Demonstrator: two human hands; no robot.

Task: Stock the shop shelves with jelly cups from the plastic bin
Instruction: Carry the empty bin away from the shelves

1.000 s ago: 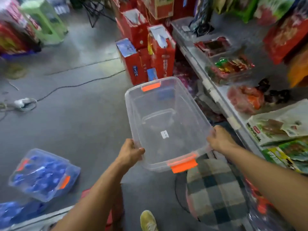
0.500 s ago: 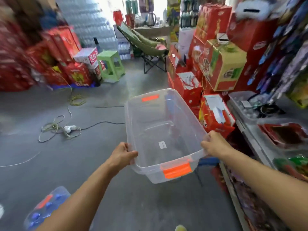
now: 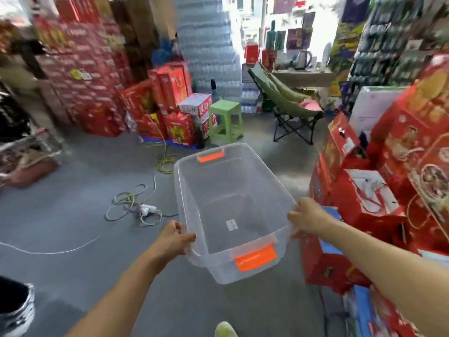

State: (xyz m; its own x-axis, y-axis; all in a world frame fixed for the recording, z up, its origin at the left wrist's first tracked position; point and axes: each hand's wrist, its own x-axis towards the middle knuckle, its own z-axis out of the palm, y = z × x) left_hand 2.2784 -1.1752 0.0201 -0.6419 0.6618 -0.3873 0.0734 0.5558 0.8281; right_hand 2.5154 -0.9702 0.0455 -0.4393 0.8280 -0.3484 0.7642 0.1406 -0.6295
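Note:
A clear plastic bin (image 3: 206, 190) with orange latches at both ends hangs in the air in front of me, above the grey floor. Nothing lies inside it except a small white label on its bottom. My left hand (image 3: 173, 238) grips the bin's left rim near the closer end. My right hand (image 3: 307, 216) grips the right rim opposite. No jelly cups are in view. The shop shelves are out of the picture.
Red gift boxes (image 3: 371, 198) crowd the right side close to the bin. More red boxes (image 3: 170, 113) and a green stool (image 3: 226, 121) stand ahead, with a folding chair (image 3: 289, 105) behind. A power strip with tangled cable (image 3: 145, 210) lies on the floor to the left.
My view has swung up and left, away from the shelf on the right and the blue-filled bin on the floor. Both hands keep their grip on the bin.

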